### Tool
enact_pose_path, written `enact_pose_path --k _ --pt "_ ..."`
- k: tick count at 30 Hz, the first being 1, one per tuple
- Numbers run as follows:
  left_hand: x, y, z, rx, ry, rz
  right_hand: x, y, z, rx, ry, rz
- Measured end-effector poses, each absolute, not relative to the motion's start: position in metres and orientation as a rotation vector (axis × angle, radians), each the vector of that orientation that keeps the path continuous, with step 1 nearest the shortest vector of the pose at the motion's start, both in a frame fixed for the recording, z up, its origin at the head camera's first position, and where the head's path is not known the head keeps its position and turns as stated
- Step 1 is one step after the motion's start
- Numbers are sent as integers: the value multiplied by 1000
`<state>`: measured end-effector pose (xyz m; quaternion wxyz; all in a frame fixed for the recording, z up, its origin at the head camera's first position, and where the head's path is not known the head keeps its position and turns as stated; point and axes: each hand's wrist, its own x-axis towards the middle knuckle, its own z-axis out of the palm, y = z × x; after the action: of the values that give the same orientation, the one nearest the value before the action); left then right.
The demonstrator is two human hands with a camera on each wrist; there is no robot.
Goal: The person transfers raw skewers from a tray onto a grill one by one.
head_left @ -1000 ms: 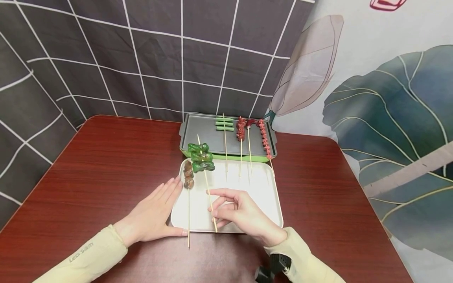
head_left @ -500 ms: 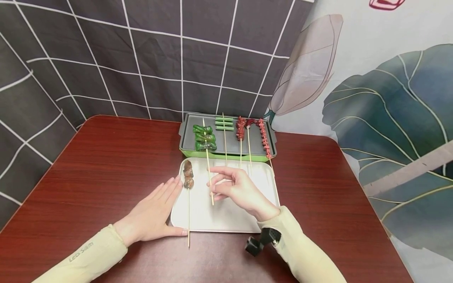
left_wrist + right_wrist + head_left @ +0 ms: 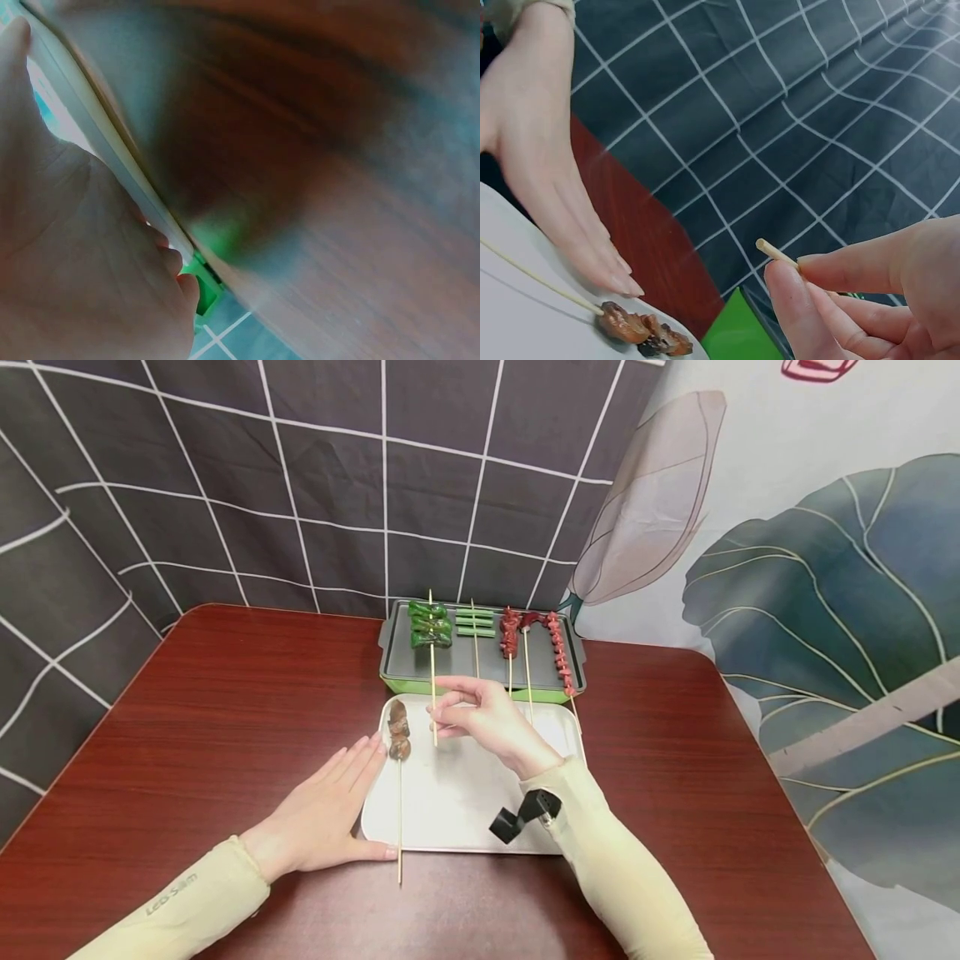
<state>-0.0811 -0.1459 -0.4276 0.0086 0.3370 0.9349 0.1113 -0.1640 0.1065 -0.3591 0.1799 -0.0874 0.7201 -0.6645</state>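
My right hand [image 3: 487, 720] pinches the stick of a green pepper skewer [image 3: 431, 627] between thumb and fingers. The pepper pieces overlap the left part of a grey grill pan [image 3: 405, 662] with a green base. In the right wrist view the stick's blunt end [image 3: 771, 250] pokes out between thumb and forefinger. My left hand [image 3: 324, 817] lies with straight fingers along the left edge of a white tray [image 3: 480, 822], thumb at its near corner. Close to those fingertips, a skewer of brown, glossy chunks [image 3: 399, 731] lies on the tray, its stick reaching past the near edge.
Across the pan lie a skewer of green sticks [image 3: 476, 623], a dark red meat skewer [image 3: 510, 635], a skewer with a dark red curled piece [image 3: 531, 620] and one of small pink-red pieces [image 3: 561, 652]. The brown table [image 3: 225, 710] meets a checked cloth [image 3: 322, 485] behind.
My right hand has carried the green pepper skewer forward, from above the tray to over the left part of the grill pan. My left hand has stayed in place.
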Motion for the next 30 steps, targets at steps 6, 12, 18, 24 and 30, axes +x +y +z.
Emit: enact_pose_path --k 6,12,18,24,30 --pt "-81 -146 -429 1060 2929 344 -176 98 -363 -187 2011 -1918" --pt "-81 -146 -429 1058 2929 348 -181 95 -361 -136 2024 -1915" --pt "-82 -146 -430 1054 2926 332 -185 93 -361 -120 2037 -1877" --pt "-81 -147 -430 1060 2933 324 -190 90 -363 -103 2059 -1872" --pt "-81 -147 -430 1056 2931 331 -192 87 -359 -53 2070 -1888"
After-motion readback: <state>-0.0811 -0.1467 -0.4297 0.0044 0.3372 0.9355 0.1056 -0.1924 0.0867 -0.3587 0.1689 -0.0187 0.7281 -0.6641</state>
